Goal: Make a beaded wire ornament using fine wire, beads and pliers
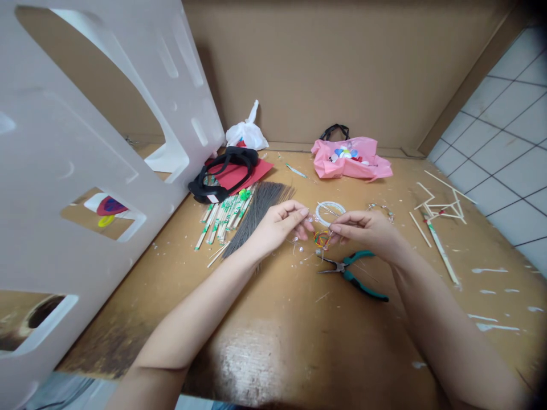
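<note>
Over the middle of the table, my left hand (285, 222) is closed in a pinch, with a small clear bead (311, 218) at its fingertips. Facing it, my right hand (359, 226) pinches what looks like a thin wire (328, 209), which slants up to the left. Beneath and between the hands lie a white ring-shaped roll (321, 214), a bundle of coloured rubber bands (321, 239) and several loose clear beads (301, 249). Pliers with teal handles (341, 266) rest just below my right hand, jaws apart. A beaded wire loop (390, 214) lies beyond my right wrist.
Left of centre lie a bundle of dark wires (256, 213), wrapped chopsticks (222, 219) and a black head strap (207, 188) on red paper. A pink bag (354, 162) and a white bag (247, 135) stand behind. Joined sticks (444, 212) lie right; a white plastic panel (106, 85) borders the left.
</note>
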The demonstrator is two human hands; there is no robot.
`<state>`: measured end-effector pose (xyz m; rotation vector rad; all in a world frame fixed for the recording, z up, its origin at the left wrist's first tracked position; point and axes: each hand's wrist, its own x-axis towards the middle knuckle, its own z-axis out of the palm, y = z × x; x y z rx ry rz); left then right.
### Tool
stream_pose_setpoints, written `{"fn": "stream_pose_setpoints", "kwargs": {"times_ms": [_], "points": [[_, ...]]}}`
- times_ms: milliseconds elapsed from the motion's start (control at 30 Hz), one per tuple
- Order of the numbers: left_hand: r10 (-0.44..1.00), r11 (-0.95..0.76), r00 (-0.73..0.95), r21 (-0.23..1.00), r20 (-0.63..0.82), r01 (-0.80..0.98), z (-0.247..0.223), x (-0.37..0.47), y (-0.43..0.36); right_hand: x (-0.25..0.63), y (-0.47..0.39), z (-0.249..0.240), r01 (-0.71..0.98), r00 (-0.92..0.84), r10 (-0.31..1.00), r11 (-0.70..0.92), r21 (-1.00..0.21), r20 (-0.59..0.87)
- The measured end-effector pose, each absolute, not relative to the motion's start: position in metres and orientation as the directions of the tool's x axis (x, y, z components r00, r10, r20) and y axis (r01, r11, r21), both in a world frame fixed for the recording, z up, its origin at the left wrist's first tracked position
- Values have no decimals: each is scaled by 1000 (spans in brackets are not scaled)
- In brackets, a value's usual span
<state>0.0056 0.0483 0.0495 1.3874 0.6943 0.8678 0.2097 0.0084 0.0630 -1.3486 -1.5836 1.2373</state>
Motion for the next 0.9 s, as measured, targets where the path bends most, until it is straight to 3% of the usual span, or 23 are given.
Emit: {"fn": "stream_pose_setpoints", "kwargs": {"times_ms": [267,900], "points": [[849,-32,524,997,65,-71,50,5,48,211,8,67,301,-122,992,26,-953,-11],[833,8,552,997,39,-81,52,5,46,211,8,65,298,-137,991,31,-954,-11]]}}
